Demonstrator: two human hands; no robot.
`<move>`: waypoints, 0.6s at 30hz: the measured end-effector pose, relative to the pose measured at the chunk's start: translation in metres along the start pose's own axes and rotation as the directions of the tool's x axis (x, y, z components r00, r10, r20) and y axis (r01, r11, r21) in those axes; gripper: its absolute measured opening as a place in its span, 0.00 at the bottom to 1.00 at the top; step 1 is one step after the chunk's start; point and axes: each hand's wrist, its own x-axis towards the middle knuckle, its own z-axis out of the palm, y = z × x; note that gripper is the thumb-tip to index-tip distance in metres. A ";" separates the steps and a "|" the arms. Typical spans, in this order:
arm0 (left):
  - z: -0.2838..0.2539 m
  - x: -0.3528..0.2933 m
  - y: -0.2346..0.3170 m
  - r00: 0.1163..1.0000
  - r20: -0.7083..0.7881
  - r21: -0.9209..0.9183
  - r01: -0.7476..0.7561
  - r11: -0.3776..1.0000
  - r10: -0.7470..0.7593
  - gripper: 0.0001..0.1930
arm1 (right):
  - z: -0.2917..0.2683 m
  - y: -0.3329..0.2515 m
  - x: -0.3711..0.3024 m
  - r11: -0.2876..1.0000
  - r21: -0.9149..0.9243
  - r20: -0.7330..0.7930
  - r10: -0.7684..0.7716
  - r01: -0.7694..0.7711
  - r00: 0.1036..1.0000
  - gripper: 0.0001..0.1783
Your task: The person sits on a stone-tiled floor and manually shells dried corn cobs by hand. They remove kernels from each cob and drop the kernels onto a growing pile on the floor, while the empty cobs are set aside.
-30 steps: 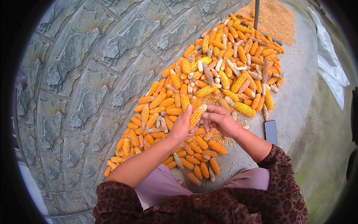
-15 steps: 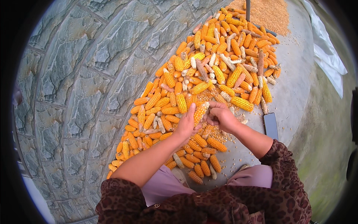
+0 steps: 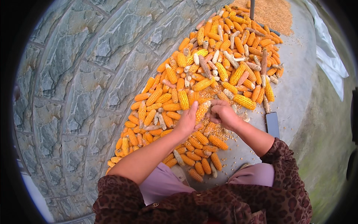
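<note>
A partly bare corn cob point(image 3: 201, 112), its yellow kernels patched with pale gaps, is in my left hand point(image 3: 187, 121), tilted with its whitish tip up and to the right. The left thumb lies along its side, and the other fingers are mostly hidden behind it. My right hand point(image 3: 225, 115) is closed at the cob's right side near the tip, thumb and fingers curled against it. Whether loose kernels are inside those fingers is hidden. Under both hands lie loose kernels point(image 3: 220, 131) and whole orange corn cobs point(image 3: 217, 142).
A long heap of corn cobs point(image 3: 204, 84), mixed with stripped pale cobs point(image 3: 231, 59), runs along the stone wall point(image 3: 74, 89). Shelled kernels point(image 3: 270, 16) are piled beyond a dark bar point(image 3: 252, 9). On the concrete at right lie a phone point(image 3: 272, 125) and white sheeting point(image 3: 331, 56).
The view has shifted slightly. Both hands stay at the same cob, which leans a little further to the right, and the right fingers have moved slightly against its side.
</note>
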 end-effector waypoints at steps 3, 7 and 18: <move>0.005 -0.013 0.017 0.982 0.009 -0.126 0.188 0.974 -0.189 0.29 | 0.005 -0.005 -0.001 0.997 0.026 0.091 0.076 -0.079 0.993 0.02; 0.004 -0.012 0.013 0.985 -0.009 -0.121 0.169 0.978 -0.171 0.28 | 0.014 -0.007 -0.004 0.995 -0.027 0.030 0.099 -0.099 0.995 0.02; 0.010 -0.020 0.013 0.983 -0.023 -0.165 0.176 0.970 -0.182 0.26 | 0.016 -0.001 -0.005 0.994 -0.073 -0.013 0.075 -0.076 0.997 0.07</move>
